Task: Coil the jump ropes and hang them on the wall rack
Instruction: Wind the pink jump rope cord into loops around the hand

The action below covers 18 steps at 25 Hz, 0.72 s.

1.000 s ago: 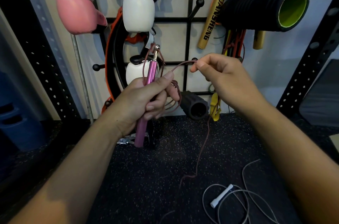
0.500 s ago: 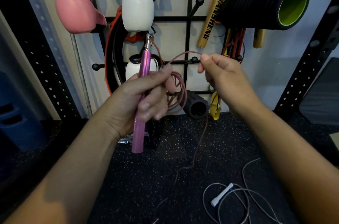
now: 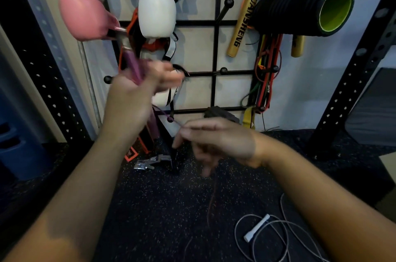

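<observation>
Left-hand grip [image 3: 137,92] on pink handle [image 3: 134,66] — blurred

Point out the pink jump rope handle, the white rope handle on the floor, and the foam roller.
pink jump rope handle [image 3: 134,66], head view: blurred upper shaft above the left hand.
white rope handle [image 3: 256,228], head view: mid-shaft.
foam roller [image 3: 289,7], head view: ribbed black side.

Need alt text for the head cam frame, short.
A person's left hand grips a pink jump rope handle while the right hand pinches its maroon cord, before a black wall rack. A white jump rope lies uncoiled on the floor.
</observation>
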Each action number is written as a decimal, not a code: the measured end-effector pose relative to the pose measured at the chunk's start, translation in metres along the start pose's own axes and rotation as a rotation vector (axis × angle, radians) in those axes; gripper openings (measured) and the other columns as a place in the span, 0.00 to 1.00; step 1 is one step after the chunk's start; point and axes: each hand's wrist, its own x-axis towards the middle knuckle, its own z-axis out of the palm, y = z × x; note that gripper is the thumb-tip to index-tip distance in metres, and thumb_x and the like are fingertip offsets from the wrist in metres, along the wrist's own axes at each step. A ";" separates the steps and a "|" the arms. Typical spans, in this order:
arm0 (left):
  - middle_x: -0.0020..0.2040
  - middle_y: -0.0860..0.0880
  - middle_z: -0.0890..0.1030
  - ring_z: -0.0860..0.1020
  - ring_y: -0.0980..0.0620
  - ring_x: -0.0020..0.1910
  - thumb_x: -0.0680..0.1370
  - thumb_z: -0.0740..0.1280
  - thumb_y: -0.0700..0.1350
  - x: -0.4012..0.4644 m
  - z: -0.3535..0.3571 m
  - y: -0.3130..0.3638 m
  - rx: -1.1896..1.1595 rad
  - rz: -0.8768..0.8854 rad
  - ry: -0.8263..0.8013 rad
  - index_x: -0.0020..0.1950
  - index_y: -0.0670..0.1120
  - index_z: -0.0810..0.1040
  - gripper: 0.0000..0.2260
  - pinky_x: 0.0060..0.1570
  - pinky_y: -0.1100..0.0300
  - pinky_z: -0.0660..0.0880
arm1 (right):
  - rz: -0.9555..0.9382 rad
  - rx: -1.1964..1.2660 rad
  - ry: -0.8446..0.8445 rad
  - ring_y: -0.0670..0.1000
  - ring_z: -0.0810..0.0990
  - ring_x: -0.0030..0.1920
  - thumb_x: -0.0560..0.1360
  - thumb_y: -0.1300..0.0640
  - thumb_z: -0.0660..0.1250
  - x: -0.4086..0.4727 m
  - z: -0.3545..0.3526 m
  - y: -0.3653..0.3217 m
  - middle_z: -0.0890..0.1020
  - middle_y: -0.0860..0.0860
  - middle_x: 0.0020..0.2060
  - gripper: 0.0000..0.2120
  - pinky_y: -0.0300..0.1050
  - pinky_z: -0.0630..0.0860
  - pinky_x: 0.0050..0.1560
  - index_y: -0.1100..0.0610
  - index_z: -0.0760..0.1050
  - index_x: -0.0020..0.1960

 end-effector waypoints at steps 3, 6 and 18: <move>0.34 0.54 0.87 0.83 0.59 0.30 0.80 0.62 0.61 -0.009 -0.004 -0.005 0.432 -0.114 -0.352 0.47 0.51 0.83 0.16 0.36 0.66 0.76 | -0.068 -0.228 0.213 0.48 0.70 0.30 0.84 0.53 0.64 -0.012 -0.018 -0.026 0.76 0.48 0.29 0.10 0.40 0.67 0.30 0.53 0.84 0.54; 0.22 0.50 0.75 0.75 0.53 0.22 0.74 0.65 0.64 -0.012 -0.001 -0.008 0.339 -0.134 -0.579 0.43 0.44 0.84 0.24 0.30 0.64 0.74 | -0.188 -0.333 0.503 0.54 0.75 0.28 0.78 0.53 0.72 -0.019 -0.029 -0.039 0.85 0.49 0.30 0.07 0.41 0.71 0.25 0.56 0.85 0.48; 0.17 0.52 0.68 0.66 0.56 0.15 0.75 0.68 0.54 -0.020 0.011 -0.003 -0.291 -0.236 -0.584 0.38 0.41 0.84 0.17 0.24 0.64 0.70 | -0.266 -0.119 0.612 0.56 0.66 0.25 0.79 0.51 0.72 -0.020 -0.033 -0.031 0.76 0.52 0.27 0.10 0.45 0.64 0.24 0.57 0.84 0.46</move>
